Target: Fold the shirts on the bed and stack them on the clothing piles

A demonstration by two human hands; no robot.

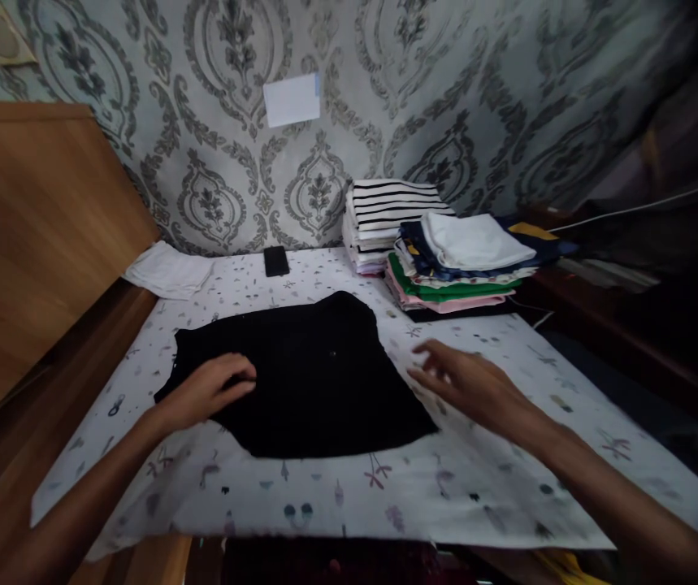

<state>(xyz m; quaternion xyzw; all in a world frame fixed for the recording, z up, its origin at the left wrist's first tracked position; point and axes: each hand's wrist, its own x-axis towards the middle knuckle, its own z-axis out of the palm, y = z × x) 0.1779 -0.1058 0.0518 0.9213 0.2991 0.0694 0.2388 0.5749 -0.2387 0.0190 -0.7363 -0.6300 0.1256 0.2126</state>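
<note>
Patterned wallpaper (318,187) backs a cloth-covered bench (409,496), a black garment (318,382) spread at its middle. The left hand (211,390), fingers (240,363) loosely open, is over the garment's left side; the right hand (476,386), fingers parted, hovers just right.

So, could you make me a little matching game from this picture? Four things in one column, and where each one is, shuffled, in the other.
Things:
1. green cloth
2. black garment
3. white paper
4. striped cloth

Places:
A. up on the patterned wall
B. on top of the back pile
C. in the middle of the front pile
D. spread out on the printed sheet

Right pairs: 1-C, 2-D, 3-A, 4-B
</note>
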